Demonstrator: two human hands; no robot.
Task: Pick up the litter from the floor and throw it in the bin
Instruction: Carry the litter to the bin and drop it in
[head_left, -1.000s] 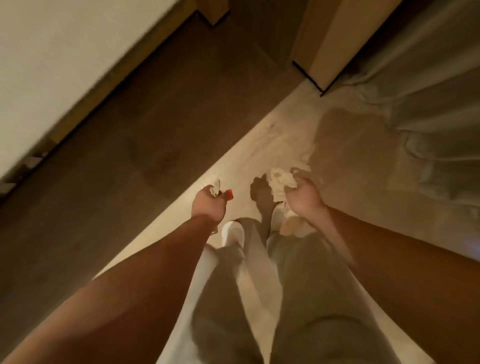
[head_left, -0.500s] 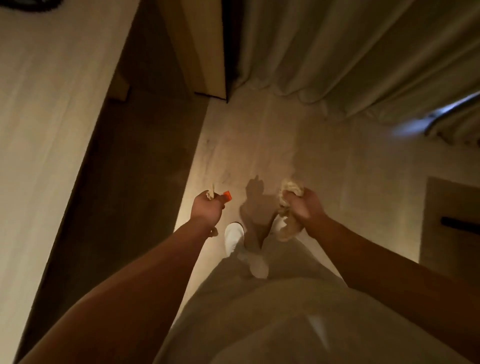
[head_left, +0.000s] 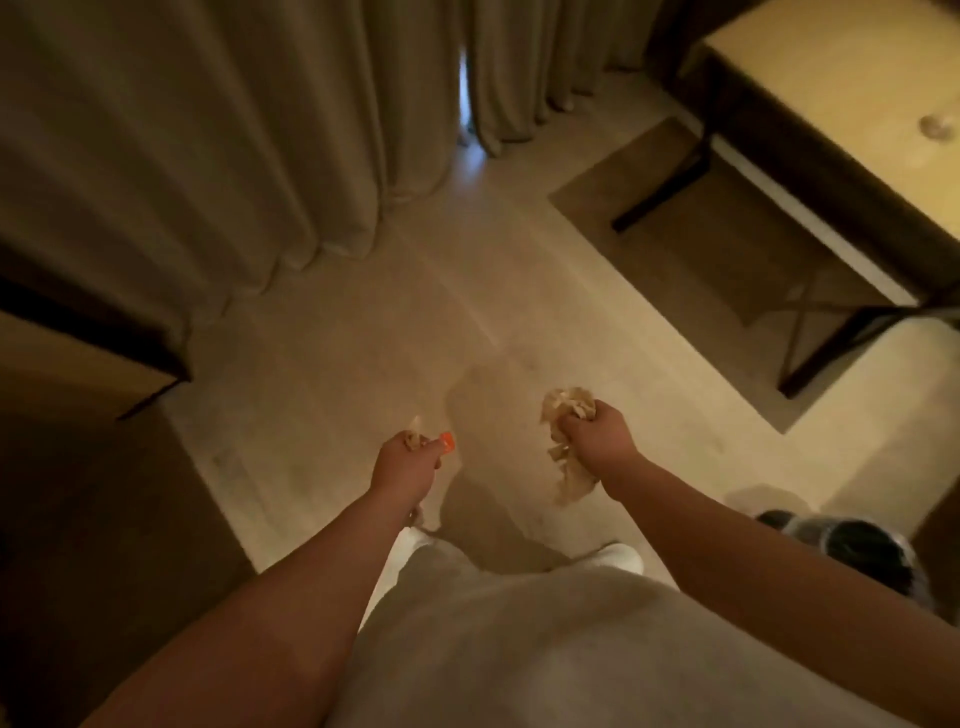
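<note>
- The person is standing on the pale floor (head_left: 322, 364), looking down, with both arms extended forward.
- The left hand (head_left: 402, 465) is closing its grip into a fist around a small scrap of paper (head_left: 414, 437); only a little of it is showing above the fingers.
- The right hand (head_left: 597, 434) is clenching its grip on a larger wad of crumpled tissue (head_left: 566, 410), which is bulging above the fist and trailing below it.
- Status of pickup: judged complete for the visible area. No loose litter is showing on the floor in view, though dim light and blur are limiting what can be confirmed.
- The bin (head_left: 857, 558), dark with a clear plastic liner, is standing at the lower right, partly hidden behind the right forearm and well apart from the left hand.
- Status of disposal: not yet done. Both loads are hanging over bare floor, not over the bin opening.
- Remaining, as a judgement: turning right, bringing each fist above the bin, and releasing.
- Caution: the trailing tissue is looking loose and may be shedding pieces during transfer.
- A curtain (head_left: 208, 156) and a counter (head_left: 841, 93) are bordering the working area.
</note>
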